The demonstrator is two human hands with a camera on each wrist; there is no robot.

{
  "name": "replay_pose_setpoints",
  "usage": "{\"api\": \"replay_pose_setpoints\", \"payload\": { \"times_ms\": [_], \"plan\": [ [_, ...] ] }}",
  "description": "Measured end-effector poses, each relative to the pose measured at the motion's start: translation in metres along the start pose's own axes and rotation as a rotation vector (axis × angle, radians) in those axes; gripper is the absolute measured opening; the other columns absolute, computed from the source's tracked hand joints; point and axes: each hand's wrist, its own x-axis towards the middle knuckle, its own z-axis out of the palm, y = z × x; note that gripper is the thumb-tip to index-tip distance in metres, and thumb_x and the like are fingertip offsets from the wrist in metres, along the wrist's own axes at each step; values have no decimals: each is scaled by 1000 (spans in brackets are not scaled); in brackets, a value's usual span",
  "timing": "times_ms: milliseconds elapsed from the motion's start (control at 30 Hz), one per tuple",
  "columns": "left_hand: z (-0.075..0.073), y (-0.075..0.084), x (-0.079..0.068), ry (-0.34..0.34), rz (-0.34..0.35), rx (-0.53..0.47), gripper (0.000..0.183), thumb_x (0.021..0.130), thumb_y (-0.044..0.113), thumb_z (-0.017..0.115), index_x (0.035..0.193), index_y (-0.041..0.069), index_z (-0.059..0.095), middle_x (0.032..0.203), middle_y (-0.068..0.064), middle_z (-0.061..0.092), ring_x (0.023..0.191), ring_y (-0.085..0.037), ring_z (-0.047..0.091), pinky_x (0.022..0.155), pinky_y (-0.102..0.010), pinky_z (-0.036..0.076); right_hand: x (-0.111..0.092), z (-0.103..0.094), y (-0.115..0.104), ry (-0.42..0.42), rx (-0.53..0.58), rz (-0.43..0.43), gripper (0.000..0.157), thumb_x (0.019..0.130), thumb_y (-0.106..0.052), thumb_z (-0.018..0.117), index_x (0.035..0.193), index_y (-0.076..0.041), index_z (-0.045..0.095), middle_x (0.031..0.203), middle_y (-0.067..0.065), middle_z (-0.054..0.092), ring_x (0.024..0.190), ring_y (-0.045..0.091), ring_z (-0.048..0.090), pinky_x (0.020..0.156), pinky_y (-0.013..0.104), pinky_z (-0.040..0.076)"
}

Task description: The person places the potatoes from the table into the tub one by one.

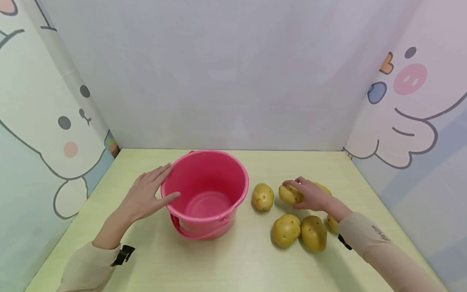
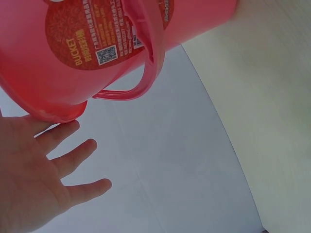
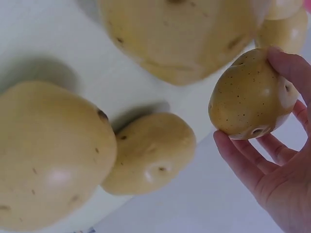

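A pink plastic bucket stands upright on the table, its inside bare. My left hand rests at the bucket's left rim, thumb reaching over the edge. In the left wrist view the fingers are spread and fairly straight, with one touching the rim. To the right of the bucket, my right hand pinches a yellow potato between thumb and fingers. The right wrist view shows that potato held at its sides, apart from the neighbouring ones.
One potato lies just right of the bucket. Two more, a rounder potato and a longer potato, lie in front. Another potato is partly hidden by the right forearm. Cartoon-printed cloth walls enclose the table.
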Motion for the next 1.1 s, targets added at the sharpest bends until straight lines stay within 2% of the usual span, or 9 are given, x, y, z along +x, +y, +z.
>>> {"api": "replay_pose_setpoints", "payload": {
  "times_ms": [200, 733, 1100],
  "plan": [
    [0, -1, -1, 2, 0, -4, 80, 75, 42, 64, 136, 4, 31, 134, -15, 33, 119, -37, 28, 90, -61, 24, 0, -15, -5, 13, -11, -32, 68, 66, -16, 77, 125, -15, 44, 101, 11, 47, 85, 24, 48, 72, 41, 44],
    [-1, 0, 0, -2, -3, -14, 81, 75, 45, 64, 137, 4, 30, 135, -15, 32, 119, -36, 29, 90, -62, 23, 5, -65, -34, 61, -101, -143, 69, 67, -18, 77, 126, -17, 43, 106, 10, 48, 90, 23, 48, 74, 38, 44],
    [-3, -1, 0, -24, -5, -52, 81, 75, 46, 64, 137, 5, 30, 135, -15, 32, 118, -36, 30, 90, -61, 24, 12, -97, -56, 114, -134, -257, 67, 67, -16, 77, 125, -15, 44, 108, 9, 47, 91, 22, 48, 73, 38, 44]
  ]
}}
